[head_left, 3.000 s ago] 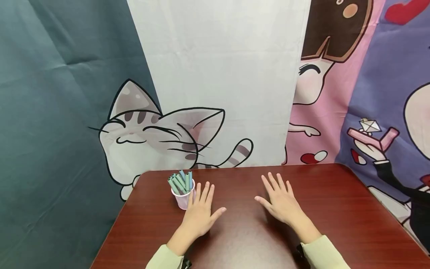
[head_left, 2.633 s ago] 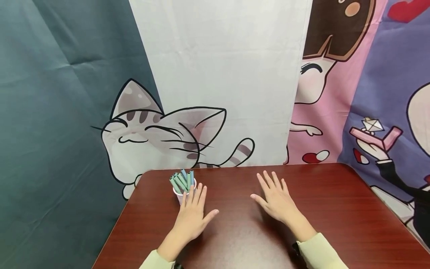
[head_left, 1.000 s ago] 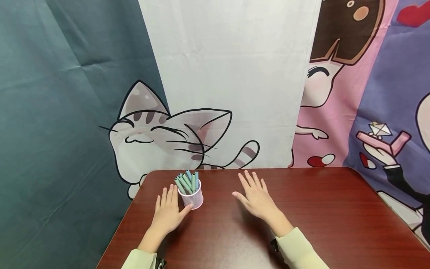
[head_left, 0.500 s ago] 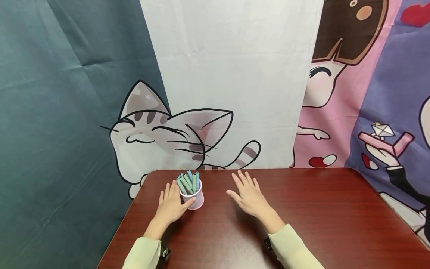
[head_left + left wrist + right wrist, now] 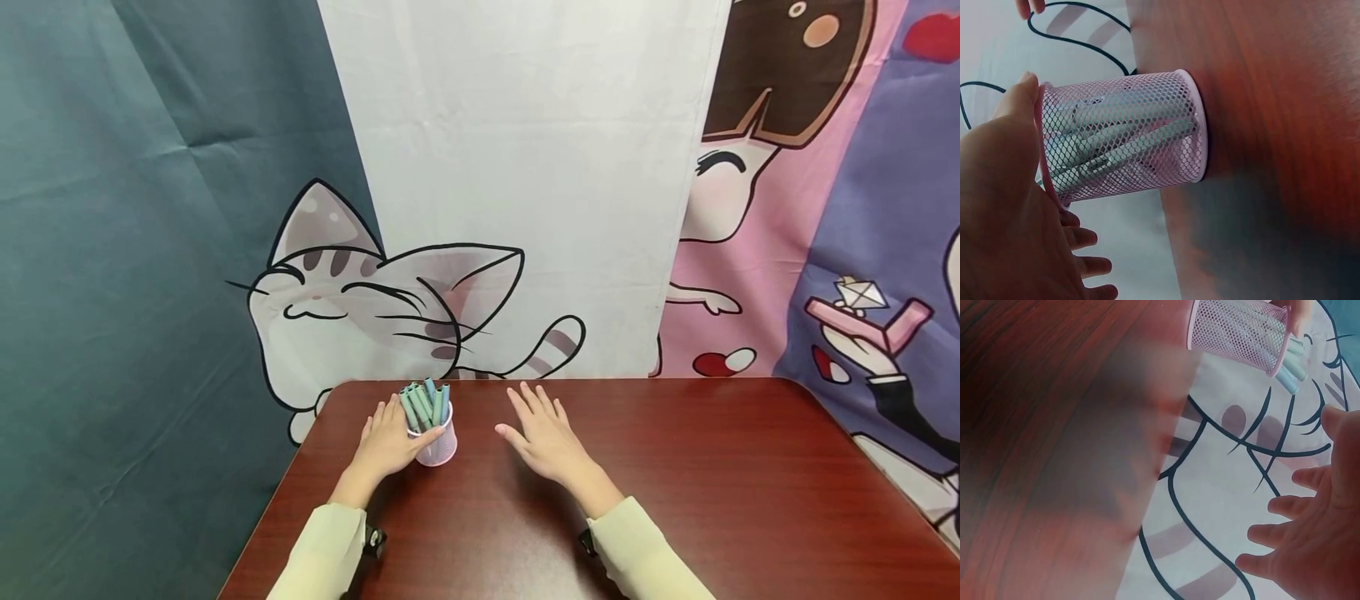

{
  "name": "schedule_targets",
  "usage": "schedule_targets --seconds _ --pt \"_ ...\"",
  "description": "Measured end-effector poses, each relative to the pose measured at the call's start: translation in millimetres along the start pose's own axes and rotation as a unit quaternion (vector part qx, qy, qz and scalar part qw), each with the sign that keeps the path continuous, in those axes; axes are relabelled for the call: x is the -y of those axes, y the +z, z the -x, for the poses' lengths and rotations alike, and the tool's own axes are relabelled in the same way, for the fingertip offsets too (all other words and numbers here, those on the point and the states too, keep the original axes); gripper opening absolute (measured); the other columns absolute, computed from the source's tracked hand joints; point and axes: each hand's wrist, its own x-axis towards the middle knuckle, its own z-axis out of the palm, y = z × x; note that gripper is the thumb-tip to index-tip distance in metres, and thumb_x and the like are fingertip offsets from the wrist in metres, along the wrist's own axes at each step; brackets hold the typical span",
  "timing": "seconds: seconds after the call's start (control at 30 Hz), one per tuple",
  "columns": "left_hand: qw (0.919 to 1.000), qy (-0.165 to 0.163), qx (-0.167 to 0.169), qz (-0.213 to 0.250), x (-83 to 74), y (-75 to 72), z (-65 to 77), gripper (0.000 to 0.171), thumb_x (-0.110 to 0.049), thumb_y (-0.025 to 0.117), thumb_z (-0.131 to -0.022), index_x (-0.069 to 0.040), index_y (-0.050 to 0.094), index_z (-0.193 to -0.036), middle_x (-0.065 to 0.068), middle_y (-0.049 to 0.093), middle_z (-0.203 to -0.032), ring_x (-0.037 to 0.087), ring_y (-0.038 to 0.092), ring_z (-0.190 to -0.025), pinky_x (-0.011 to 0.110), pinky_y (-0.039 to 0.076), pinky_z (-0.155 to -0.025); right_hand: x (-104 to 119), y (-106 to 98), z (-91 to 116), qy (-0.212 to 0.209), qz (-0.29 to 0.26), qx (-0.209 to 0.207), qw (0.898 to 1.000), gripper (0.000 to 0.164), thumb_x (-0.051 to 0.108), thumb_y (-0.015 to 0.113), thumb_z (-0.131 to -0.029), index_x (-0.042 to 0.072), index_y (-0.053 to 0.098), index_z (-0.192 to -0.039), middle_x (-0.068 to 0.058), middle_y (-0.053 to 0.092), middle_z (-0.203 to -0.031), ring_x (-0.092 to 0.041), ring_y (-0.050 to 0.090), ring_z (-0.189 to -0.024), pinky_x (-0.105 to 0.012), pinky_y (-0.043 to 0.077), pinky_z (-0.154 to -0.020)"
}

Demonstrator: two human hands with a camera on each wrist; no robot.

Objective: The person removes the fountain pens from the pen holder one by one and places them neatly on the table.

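Observation:
A pink mesh pen holder (image 5: 441,451) stands upright at the back left of the table, filled with several green and blue felt-tip pens (image 5: 423,405). My left hand (image 5: 385,444) is around its near left side, thumb laid across the front of the rim and the other fingers stretched forward along the left. The left wrist view shows the thumb and palm right at the rim of the mesh holder (image 5: 1129,140), fingers extended beyond it. To the right, my right hand (image 5: 551,443) hovers over the table with spread fingers, holding nothing; the right wrist view shows those straight fingers (image 5: 1266,534).
The reddish-brown wooden table (image 5: 712,492) has rounded far corners. Right behind its far edge hangs a cloth backdrop (image 5: 517,167) printed with a cartoon cat and figures. Both forearms wear pale green sleeves (image 5: 648,550), with a dark strap at each wrist.
My left hand has gone from the holder's right front round to its left side, then forward up to the rim. My right hand has drifted left. The holder stays in place on the table.

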Motion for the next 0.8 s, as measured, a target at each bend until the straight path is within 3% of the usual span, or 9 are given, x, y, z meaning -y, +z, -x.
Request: schedule_targets --seconds 0.37,0.8 --pt "1.0 0.005 0.005 0.006 -3.3 -1.1 -12.2 0.117 -0.079 0.059 -0.082 0.003 0.024 -0.158 0.026 0.025 -0.163 0.048 0.018 -0.151 0.067 0.018 -0.118 7 3 -5 -0.009 -0.016 -0.006 1.0 0.069 0.051 0.05 -0.103 0.01 0.039 -0.156 -0.018 0.034 -0.162 -0.042 0.024 -0.151 -0.067 0.019 -0.117" --pt "0.9996 0.015 0.019 0.013 -16.7 4.3 -11.6 0.117 -0.079 0.059 -0.081 0.0 0.022 -0.16 0.023 0.021 -0.165 0.047 0.015 -0.152 0.067 0.016 -0.119 7 4 -7 -0.007 -0.029 -0.006 1.0 0.07 0.054 0.048 -0.103 0.011 0.038 -0.157 -0.017 0.033 -0.162 -0.04 0.025 -0.152 -0.066 0.02 -0.118"
